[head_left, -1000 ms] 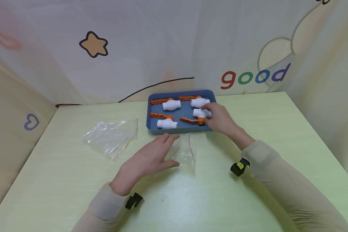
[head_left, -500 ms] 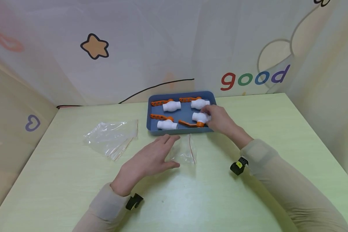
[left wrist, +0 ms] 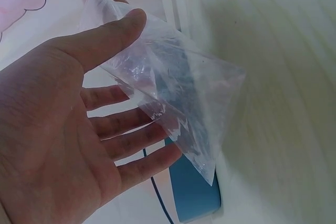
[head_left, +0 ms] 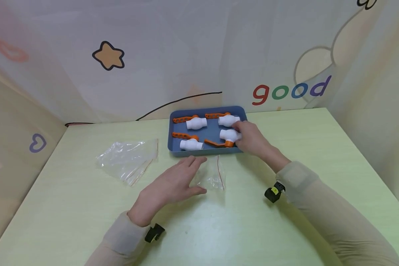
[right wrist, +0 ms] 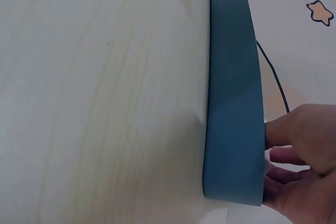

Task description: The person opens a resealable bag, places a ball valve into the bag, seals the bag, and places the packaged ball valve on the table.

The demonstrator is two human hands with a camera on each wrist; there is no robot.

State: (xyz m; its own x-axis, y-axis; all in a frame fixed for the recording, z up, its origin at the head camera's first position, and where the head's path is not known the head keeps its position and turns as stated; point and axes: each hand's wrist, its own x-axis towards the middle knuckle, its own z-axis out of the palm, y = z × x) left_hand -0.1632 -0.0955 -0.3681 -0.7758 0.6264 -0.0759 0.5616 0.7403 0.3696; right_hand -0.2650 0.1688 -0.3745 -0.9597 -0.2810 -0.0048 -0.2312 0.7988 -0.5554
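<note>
Pinching valve with right hand, by its right end, inside tray; thumb and finger contact part-hidden, can't tell if lifted off tray floor. Running left from right fingertips, long axis roughly left-right, orange handle on near side and pointing left. Holding clear bag with left hand, thumb on one face, fingers fairly straight behind, red line on right of bag in head view. Nearer to valve: right hand, touching. From left hand: off to right and farther out, past tray's near wall. Left of left hand: loose bags.
</note>
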